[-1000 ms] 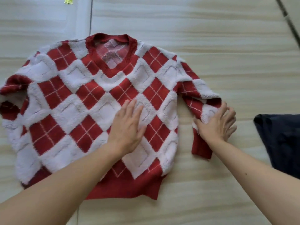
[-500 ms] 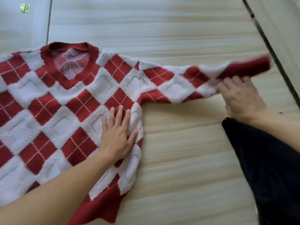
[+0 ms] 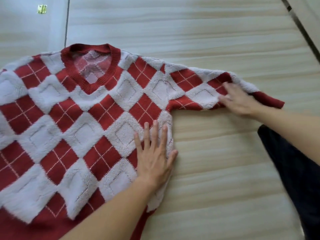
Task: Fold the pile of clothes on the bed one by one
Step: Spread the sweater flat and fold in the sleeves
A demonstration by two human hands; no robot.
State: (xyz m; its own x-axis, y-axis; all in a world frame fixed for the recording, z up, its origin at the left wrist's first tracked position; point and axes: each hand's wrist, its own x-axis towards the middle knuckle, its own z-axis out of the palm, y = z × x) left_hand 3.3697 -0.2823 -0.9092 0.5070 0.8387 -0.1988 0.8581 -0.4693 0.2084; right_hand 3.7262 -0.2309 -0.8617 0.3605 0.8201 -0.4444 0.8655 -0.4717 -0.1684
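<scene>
A red and white diamond-patterned sweater (image 3: 72,129) lies face up and spread out on the pale striped bed surface (image 3: 216,153). Its V-neck collar (image 3: 90,66) points away from me. My left hand (image 3: 155,153) lies flat, fingers apart, on the sweater's right side edge. The sweater's right sleeve (image 3: 199,89) stretches out to the right, ending in a red cuff (image 3: 270,101). My right hand (image 3: 239,99) rests palm down on that sleeve near the cuff, slightly blurred.
A dark navy garment (image 3: 294,179) lies at the right, under my right forearm. A dark seam (image 3: 301,30) runs diagonally at the top right. At the top left, a white panel carries a small brass hinge (image 3: 42,9).
My right hand pulled the folded sleeve out to the right, lifted it, then laid it flat on the bed. My left hand stayed pressed on the sweater's body.
</scene>
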